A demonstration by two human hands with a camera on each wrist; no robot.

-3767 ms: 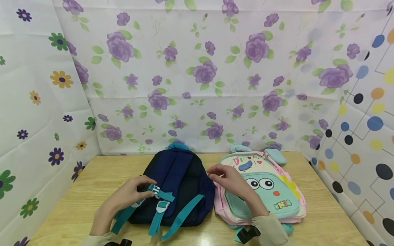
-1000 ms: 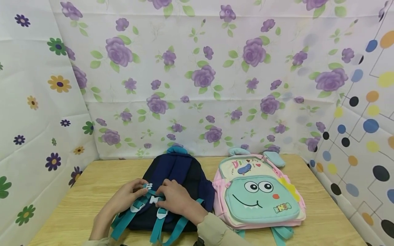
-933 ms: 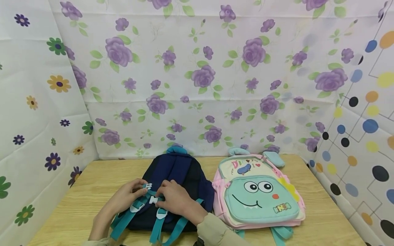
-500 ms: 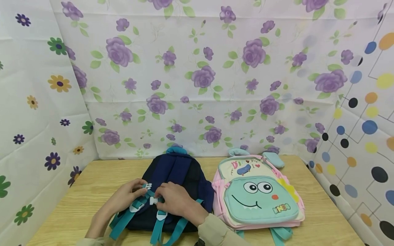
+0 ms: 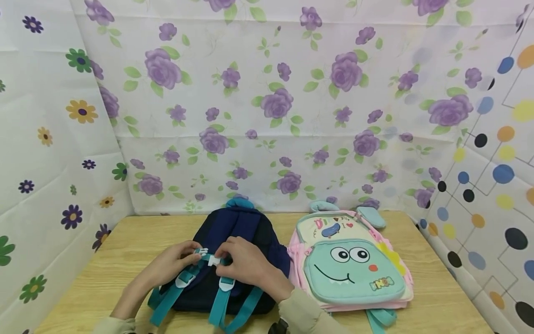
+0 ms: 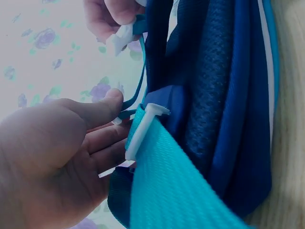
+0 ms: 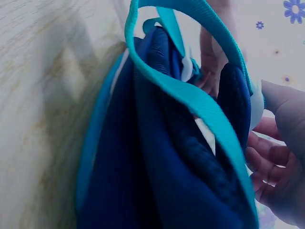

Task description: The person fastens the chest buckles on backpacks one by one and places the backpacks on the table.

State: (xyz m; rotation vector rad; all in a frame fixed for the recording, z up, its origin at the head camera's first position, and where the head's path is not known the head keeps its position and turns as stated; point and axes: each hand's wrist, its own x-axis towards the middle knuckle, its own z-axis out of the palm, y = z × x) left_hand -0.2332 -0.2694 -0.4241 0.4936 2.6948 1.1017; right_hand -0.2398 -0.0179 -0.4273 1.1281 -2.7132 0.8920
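Note:
A dark navy backpack (image 5: 267, 241) lies with its shoulder straps upward on the table. My left hand (image 5: 171, 264) pinches the white pronged half of a buckle (image 5: 202, 251) on its chest strap. In my right hand (image 5: 248, 264) is the white socket half (image 5: 214, 260), pinched between thumb and fingers. The two buckle halves are apart, close together, prongs toward the upper right. In the left wrist view the socket half (image 6: 123, 38) hangs below the right fingertips. Teal webbing (image 7: 190, 95) loops across the right wrist view beside a white strap adjuster (image 7: 257, 107).
A pink and mint cartoon backpack (image 5: 354, 273) lies right against the navy one's right side. Teal straps (image 5: 167, 304) trail toward the table's (image 5: 104, 278) near edge. Flower-printed cloth (image 5: 267, 139) walls off the back.
Since the oldest frame, my right hand has come from the pink backpack's edge to the buckle. In the last half second it has raised the socket half slightly; the left hand stays nearly still.

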